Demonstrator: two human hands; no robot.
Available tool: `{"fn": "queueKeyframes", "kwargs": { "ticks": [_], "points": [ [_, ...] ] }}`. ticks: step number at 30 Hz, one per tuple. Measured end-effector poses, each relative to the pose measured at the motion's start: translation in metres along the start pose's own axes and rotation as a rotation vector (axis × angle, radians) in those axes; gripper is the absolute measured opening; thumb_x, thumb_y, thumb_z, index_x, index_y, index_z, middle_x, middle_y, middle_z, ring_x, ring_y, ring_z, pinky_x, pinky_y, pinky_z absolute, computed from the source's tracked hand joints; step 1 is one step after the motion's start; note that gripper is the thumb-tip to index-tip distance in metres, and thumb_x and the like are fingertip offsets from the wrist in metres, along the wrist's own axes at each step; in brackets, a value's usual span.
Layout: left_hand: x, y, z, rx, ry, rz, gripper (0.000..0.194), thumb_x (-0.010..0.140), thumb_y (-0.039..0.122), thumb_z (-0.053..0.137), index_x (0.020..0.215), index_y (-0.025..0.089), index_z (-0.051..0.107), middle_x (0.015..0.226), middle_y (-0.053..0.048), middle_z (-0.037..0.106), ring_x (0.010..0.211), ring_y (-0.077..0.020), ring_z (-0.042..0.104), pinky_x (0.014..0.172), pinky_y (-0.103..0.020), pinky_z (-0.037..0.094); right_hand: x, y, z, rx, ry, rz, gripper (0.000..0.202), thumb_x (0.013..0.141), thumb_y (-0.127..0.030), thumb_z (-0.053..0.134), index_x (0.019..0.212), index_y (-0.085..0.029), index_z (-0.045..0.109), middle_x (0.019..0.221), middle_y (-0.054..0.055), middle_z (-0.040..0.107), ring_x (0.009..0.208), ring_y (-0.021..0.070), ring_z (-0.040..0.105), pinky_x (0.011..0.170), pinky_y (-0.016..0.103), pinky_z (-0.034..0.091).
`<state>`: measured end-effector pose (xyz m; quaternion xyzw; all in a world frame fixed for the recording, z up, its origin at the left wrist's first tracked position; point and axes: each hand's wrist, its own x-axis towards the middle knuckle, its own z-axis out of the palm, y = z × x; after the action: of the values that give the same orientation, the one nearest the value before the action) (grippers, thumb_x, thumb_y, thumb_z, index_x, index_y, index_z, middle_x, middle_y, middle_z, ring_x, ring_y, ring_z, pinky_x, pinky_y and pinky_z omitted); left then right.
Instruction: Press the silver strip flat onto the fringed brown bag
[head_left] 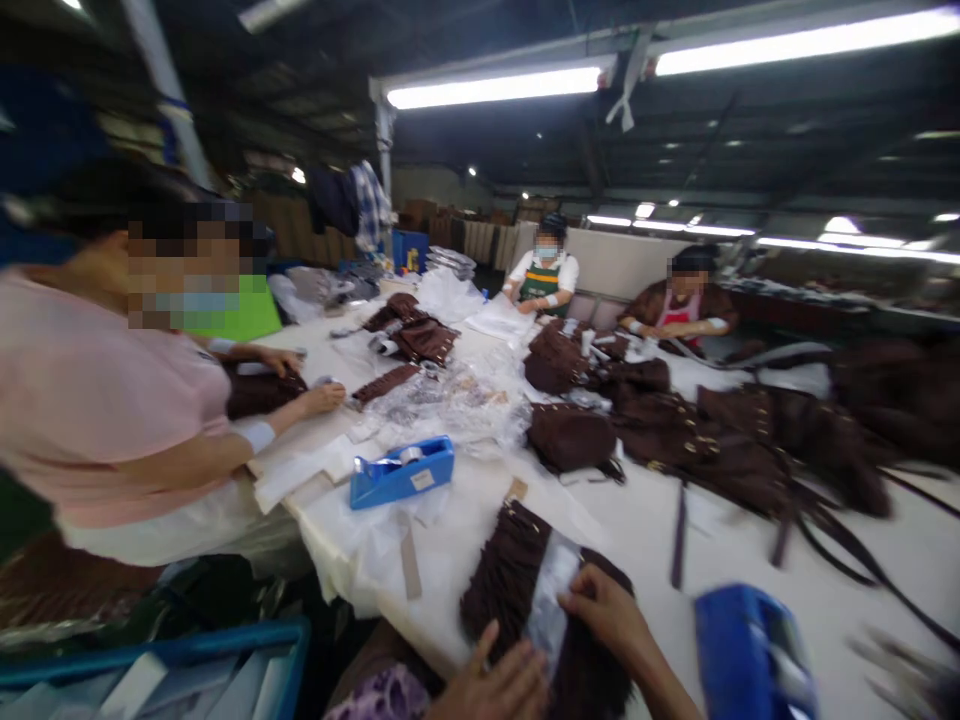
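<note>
A dark brown fringed bag (501, 570) lies on the white table right before me, with metal eyelets along its far edge. Across its middle runs a translucent grey plastic strip (556, 572). My left hand (491, 685) rests open and fairly flat on the near part of the bag, touching the strip's lower end. With thumb and fingertips closed, my right hand (611, 615) grips the right edge of the strip. A blue tape dispenser (750, 650) stands to the right of my right hand, and another blue tape dispenser (403, 472) sits farther off, left of the bag.
Brown bags (697, 430) and straps are heaped on the right. Crumpled clear plastic (472, 395) covers the table's middle. A co-worker (127, 390) sits at the left; two more people work across the table. A blue crate (225, 640) with pale pieces stands low at the left.
</note>
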<state>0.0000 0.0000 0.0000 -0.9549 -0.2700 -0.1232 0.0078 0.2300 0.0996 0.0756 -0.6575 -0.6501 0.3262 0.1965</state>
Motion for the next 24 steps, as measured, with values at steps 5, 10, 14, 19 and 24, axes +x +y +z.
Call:
{"fn": "queueKeyframes", "kwargs": {
  "ticks": [5,10,14,19,24],
  "points": [
    [-0.003,0.015,0.007,0.122,0.018,-0.13,0.073,0.083,0.007,0.051,0.152,0.016,0.029,0.164,-0.009,0.02,0.154,-0.0259,0.008,0.123,-0.06,-0.006,0.004,0.001,0.003,0.008,0.029,0.153,0.019,0.065,-0.032,0.075,0.074,-0.022,0.061,0.07,-0.004,0.065,0.069,0.0144,0.058,0.065,0.025,0.041],
    [-0.005,0.013,0.011,0.191,0.018,-0.109,0.079,0.074,0.001,0.048,0.15,0.017,0.035,0.165,-0.008,0.019,0.154,-0.0258,0.001,0.122,-0.06,-0.011,0.005,0.01,0.008,0.019,0.045,0.187,0.022,0.064,-0.031,0.079,0.075,-0.022,0.063,0.071,-0.005,0.066,0.067,0.0126,0.057,0.064,0.024,0.039],
    [-0.004,0.013,0.005,0.183,0.036,-0.114,0.084,0.071,0.001,0.048,0.151,0.018,0.032,0.165,-0.006,0.02,0.154,-0.0259,0.004,0.123,-0.059,-0.008,0.005,0.007,0.006,0.022,0.041,0.174,0.022,0.063,-0.029,0.08,0.074,-0.021,0.062,0.07,-0.005,0.064,0.065,0.0122,0.056,0.063,0.025,0.038],
    [-0.014,0.005,-0.026,0.084,0.099,-0.16,0.072,0.087,0.008,0.046,0.154,0.011,0.023,0.163,-0.011,0.027,0.152,-0.0257,0.018,0.125,-0.049,0.018,0.007,0.01,0.006,0.016,0.038,0.186,0.022,0.064,-0.031,0.08,0.077,-0.022,0.063,0.074,-0.005,0.066,0.07,0.0131,0.058,0.064,0.025,0.038],
    [-0.013,-0.02,-0.048,-0.067,0.109,-0.154,0.073,0.083,-0.004,0.031,0.154,0.011,0.023,0.159,-0.011,0.036,0.151,-0.0265,0.02,0.119,-0.052,0.035,0.009,0.013,0.007,0.007,0.019,0.204,0.025,0.064,-0.035,0.081,0.078,-0.022,0.064,0.074,-0.005,0.066,0.07,0.013,0.058,0.063,0.025,0.037]
  ]
}}
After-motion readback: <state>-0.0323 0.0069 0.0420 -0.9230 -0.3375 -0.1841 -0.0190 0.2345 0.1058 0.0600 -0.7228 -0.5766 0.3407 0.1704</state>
